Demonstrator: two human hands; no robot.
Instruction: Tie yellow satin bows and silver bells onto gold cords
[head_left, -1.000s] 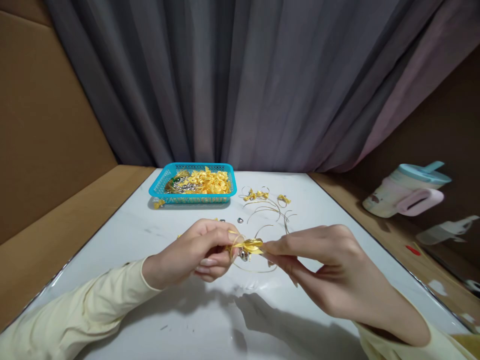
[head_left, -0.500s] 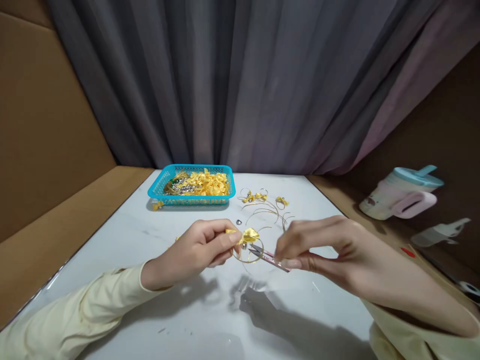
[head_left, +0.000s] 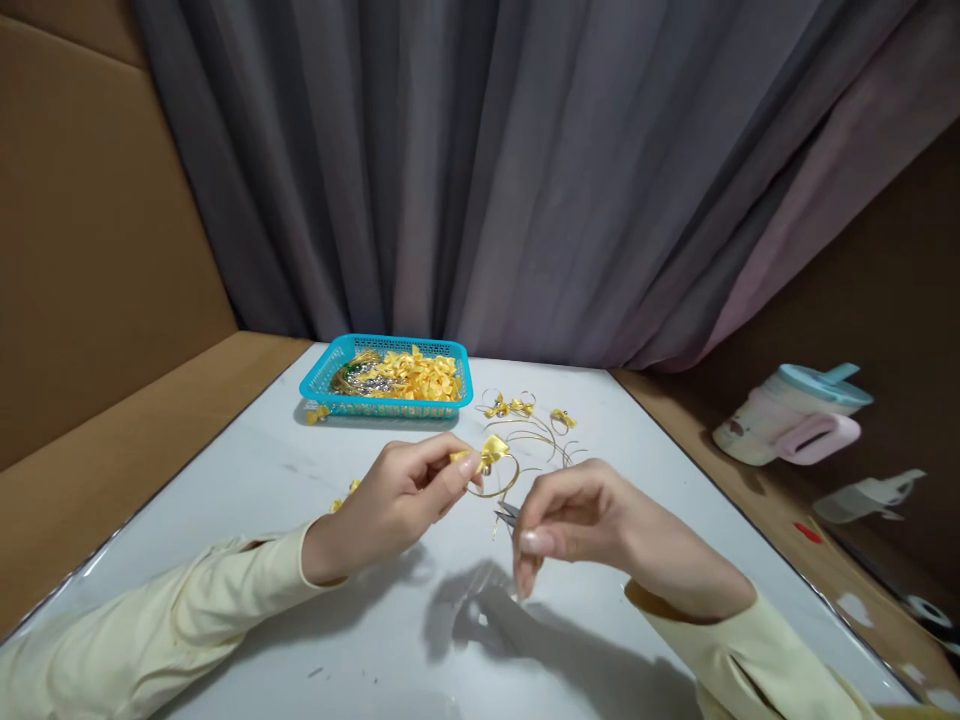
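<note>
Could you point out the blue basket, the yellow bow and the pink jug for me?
blue basket [head_left: 390, 407]: head view, front wall.
yellow bow [head_left: 495, 449]: head view, its ribbon loop.
pink jug [head_left: 821, 437]: head view, its handle.

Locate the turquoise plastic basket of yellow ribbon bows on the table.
In the head view, the turquoise plastic basket sits at the far left of the white table, before the grey curtain, beyond the left hand.

We see a yellow satin bow [head_left: 494, 449] on a gold wire loop [head_left: 501, 488], pale yellow sleeves [head_left: 187, 620], a turquoise mesh basket [head_left: 319, 378] of yellow bows, a glossy white desk [head_left: 300, 470], grey curtains [head_left: 487, 170], brown cardboard walls [head_left: 90, 240] and a pink jug [head_left: 780, 428] with a light blue lid.
</note>
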